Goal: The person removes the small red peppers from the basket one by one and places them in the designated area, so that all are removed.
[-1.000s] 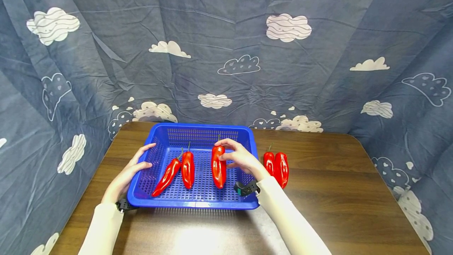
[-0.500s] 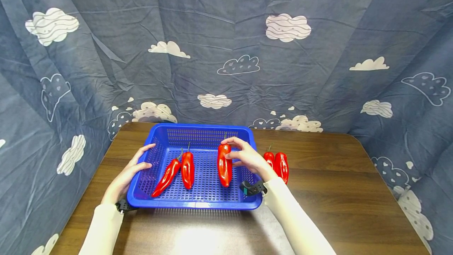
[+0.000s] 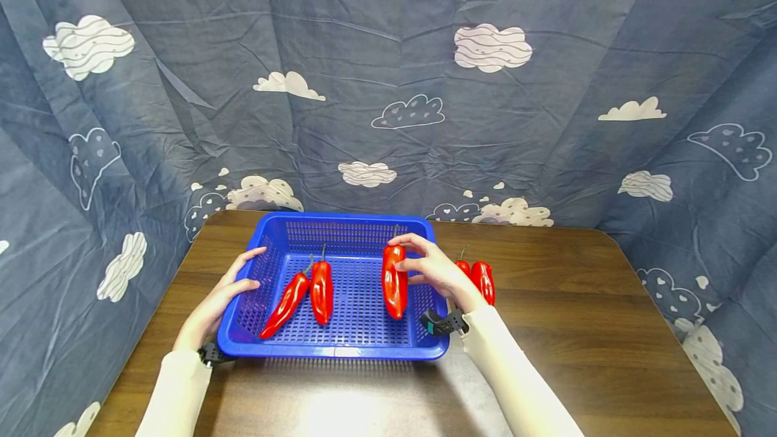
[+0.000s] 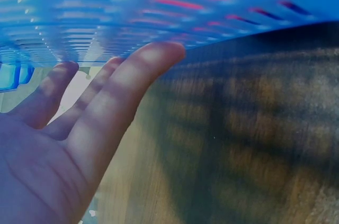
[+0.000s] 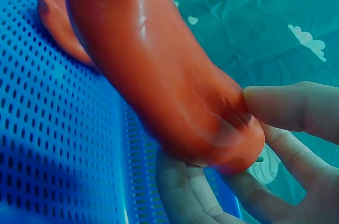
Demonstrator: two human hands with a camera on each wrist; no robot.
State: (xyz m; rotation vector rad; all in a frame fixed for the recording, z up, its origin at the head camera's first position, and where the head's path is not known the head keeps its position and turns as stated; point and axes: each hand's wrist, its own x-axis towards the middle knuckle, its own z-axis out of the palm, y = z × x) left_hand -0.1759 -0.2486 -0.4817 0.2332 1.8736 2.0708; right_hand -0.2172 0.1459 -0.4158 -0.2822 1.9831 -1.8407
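Note:
A blue plastic basket (image 3: 334, 351) stands on the table with two long red chili peppers lying in its left part: a slanted one (image 3: 288, 303) and a straighter one (image 3: 322, 294). My left hand (image 3: 215, 299) grips the basket's left rim; in the left wrist view several fingers (image 4: 106, 107) lie against the perforated outside. Over the right part of the basket, my right hand (image 3: 427, 265) holds a third red chili pepper (image 3: 394, 288) near its stem end, thumb and fingers on either side. This pepper (image 5: 153, 60) hangs tip toward me, above the basket floor.
Right of the basket, two more red peppers lie on the wooden table (image 3: 564, 315); the nearer one (image 3: 483, 282) shows and the other (image 3: 464, 266) is mostly behind my right hand. A dark blue curtain (image 3: 346, 127) with white clouds hangs behind the table.
My right hand has shifted right with the held pepper, from nearer the basket's middle toward its right wall. My left hand and the two peppers in the basket have stayed put.

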